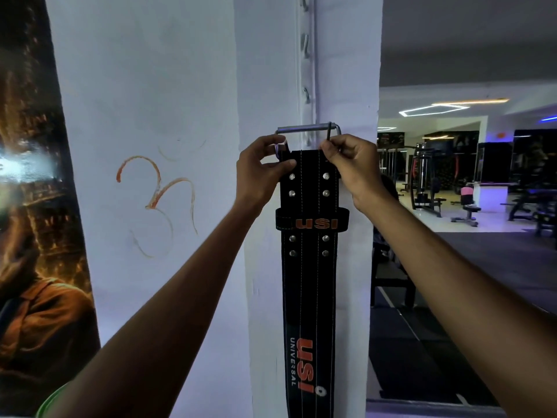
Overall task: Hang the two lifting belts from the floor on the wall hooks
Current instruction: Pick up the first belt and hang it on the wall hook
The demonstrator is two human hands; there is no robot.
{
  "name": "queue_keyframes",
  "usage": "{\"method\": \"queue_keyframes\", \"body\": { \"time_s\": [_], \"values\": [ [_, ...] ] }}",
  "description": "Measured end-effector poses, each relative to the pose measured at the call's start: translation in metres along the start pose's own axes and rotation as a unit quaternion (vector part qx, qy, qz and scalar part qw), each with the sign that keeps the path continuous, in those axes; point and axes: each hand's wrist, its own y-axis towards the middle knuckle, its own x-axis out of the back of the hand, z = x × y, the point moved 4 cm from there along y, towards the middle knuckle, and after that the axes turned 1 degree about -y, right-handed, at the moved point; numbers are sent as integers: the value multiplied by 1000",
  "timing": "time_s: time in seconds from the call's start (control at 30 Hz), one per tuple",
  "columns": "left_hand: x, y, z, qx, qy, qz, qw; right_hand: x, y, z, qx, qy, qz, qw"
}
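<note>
A black lifting belt [309,285] with orange USI lettering hangs straight down against a white pillar. Its metal buckle [307,130] is at the top, level with a low hook on the vertical hook strip [306,55] fixed to the pillar; whether the buckle rests on a hook I cannot tell. My left hand [260,173] pinches the belt's top left corner beside the buckle. My right hand [351,167] grips the top right corner and the buckle's prong. Only one belt is in view.
Several more hooks [306,95] sit above the buckle on the strip. A large poster [36,206] covers the wall on the left. An orange symbol [159,194] is drawn on the wall. Gym machines and benches [464,203] stand in the room to the right.
</note>
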Motion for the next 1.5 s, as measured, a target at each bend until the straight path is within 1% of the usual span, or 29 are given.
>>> {"method": "queue_keyframes", "body": {
  "time_s": [0.1, 0.23, 0.47, 0.6, 0.7, 0.83, 0.93, 1.07, 1.17, 1.27, 1.33, 1.4, 1.5],
  "values": [
    [0, 1, 8, 10, -7, 5, 1000, 0, -1, -6, 5, 5, -5, 1000],
    [-4, -2, 14, 14, 21, 28, 999, 4, -5, -17, -15, 2, -6, 1000],
    [-10, -9, 16, 13, 10, 22, 1000, 7, -8, -19, -23, 14, -25, 999],
    [-10, -8, 13, 21, 17, 11, 1000, 7, -8, -24, -53, 52, -64, 995],
    [-10, -6, 11, 40, 22, -12, 999, 5, -7, -24, -87, 76, -87, 989],
    [-12, -7, 16, 86, 1, -61, 994, 4, -4, -25, -113, 51, -117, 985],
    [-14, -5, 17, 119, 16, -90, 989, 3, -3, -24, -111, 28, -126, 986],
    [-16, -9, 17, 118, 28, -108, 987, 4, -4, -23, -105, 27, -133, 985],
    [-14, -19, 19, 115, 38, -99, 988, 4, -7, -18, -98, 6, -129, 987],
    [-9, -34, 20, 111, 45, -90, 989, 9, -17, -12, -51, -86, -144, 984],
    [-3, -45, 17, 102, 63, -94, 988, 13, -34, -5, 18, -159, -174, 972],
    [1, -56, 13, 82, 94, -104, 987, 15, -55, 2, 106, -235, -193, 947],
    [9, -76, 11, 46, 133, -97, 985, 13, -88, 4, 206, -314, -187, 908]
  ]
}}
